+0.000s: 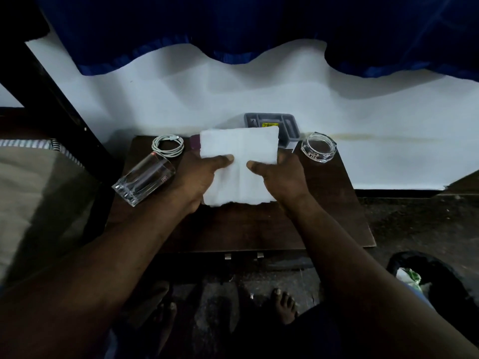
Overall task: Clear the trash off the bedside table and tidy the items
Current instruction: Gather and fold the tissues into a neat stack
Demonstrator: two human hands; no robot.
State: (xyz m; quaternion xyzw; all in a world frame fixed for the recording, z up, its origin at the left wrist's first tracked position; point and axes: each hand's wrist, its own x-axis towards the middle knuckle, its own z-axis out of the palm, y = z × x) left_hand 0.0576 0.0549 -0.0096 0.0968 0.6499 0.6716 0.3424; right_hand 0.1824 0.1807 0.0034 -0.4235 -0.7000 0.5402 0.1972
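Both hands pinched a white folded tissue [238, 149] over the middle of the bedside table [246, 224], the left hand [197, 174] on its left edge, the right hand [280, 174] on its right, thumbs on top. A glass tumbler [143, 178] lay on its side at the table's left edge. The yellow label [269, 124] in the grey tray [294, 128] was too small to read.

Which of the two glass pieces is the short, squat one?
The glass dish right of the right hand; the tumbler by the left hand is tall. Both hands grip the napkin.
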